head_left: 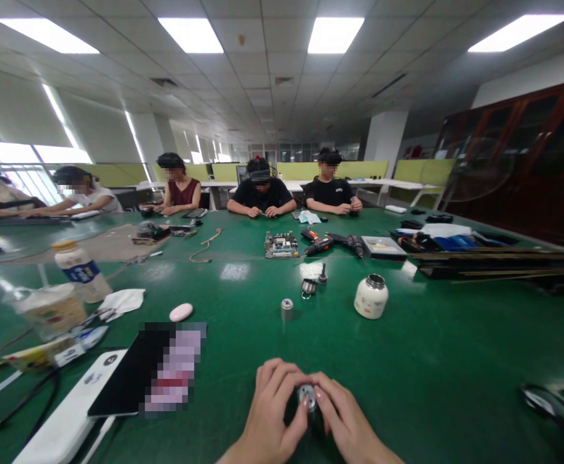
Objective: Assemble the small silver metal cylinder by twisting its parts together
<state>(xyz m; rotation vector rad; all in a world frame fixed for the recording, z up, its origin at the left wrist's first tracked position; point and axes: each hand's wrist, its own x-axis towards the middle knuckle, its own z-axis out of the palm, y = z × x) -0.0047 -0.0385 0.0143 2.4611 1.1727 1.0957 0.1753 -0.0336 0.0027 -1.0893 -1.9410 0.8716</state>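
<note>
At bottom centre, a person's left hand [272,407] and right hand [343,412] grip a metal cylinder [307,390] closely, which could drop if either slackens.

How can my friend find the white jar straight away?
Look at the green table. Beyond the right hand, right of the small metal cylinder, stands the jar. Unlike that grey cylinder, it's white and round with a silver mouth.

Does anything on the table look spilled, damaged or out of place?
Nothing clearly stands out. The bottle at left seems to lean, but that may be lens stretch. The held metal part shows no plain damage, though the left hand and right hand partly cover it.
</note>
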